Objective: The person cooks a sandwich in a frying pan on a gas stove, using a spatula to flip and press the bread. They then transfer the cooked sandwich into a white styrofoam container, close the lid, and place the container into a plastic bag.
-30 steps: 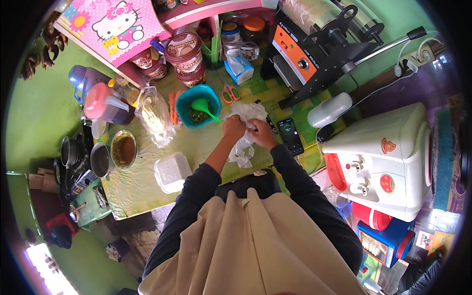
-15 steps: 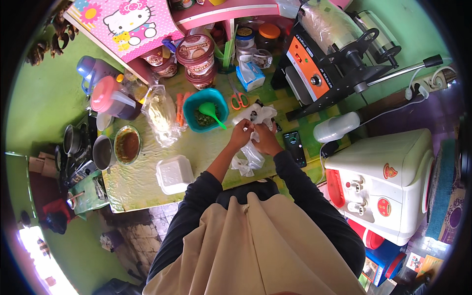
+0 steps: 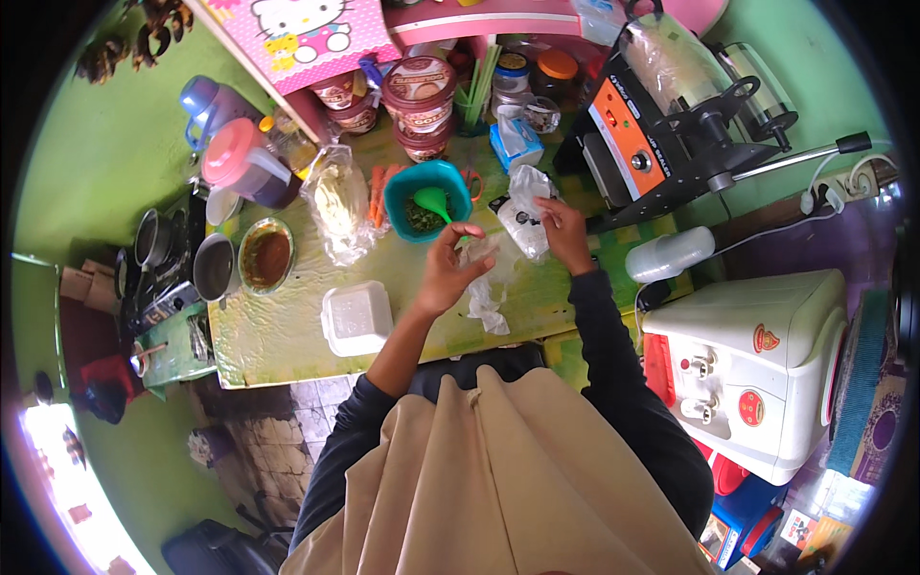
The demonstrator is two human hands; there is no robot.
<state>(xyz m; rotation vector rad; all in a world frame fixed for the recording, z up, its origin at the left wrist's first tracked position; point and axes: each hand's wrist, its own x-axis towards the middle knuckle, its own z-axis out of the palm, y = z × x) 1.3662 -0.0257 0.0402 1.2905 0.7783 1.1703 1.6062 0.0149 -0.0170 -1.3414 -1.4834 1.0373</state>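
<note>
My left hand (image 3: 448,273) is over the middle of the table, thumb and fingers curved apart with nothing gripped between them. Thin crumpled clear plastic (image 3: 489,305) lies beside and below it. My right hand (image 3: 567,238) pinches a translucent plastic bag (image 3: 529,190) at its fingertips. Under that bag sits a white plastic pack (image 3: 522,235) with dark print. Behind my left hand stands a teal bowl (image 3: 401,218) with chopped greens and a green spoon (image 3: 433,201). A white foam box (image 3: 356,318) rests left of my left forearm.
Carrots (image 3: 378,196), a bagged pale food (image 3: 335,206) and a bowl of brown sauce (image 3: 268,257) are on the left. Stacked tubs (image 3: 419,96) and a tissue pack (image 3: 516,144) stand behind. A sealing machine (image 3: 628,134) and a white dispenser (image 3: 747,369) occupy the right.
My hands were together on the plastic bag; they have moved apart, the left one opening and the right one shifting right. The phone by my right hand is now mostly covered. The view has shifted.
</note>
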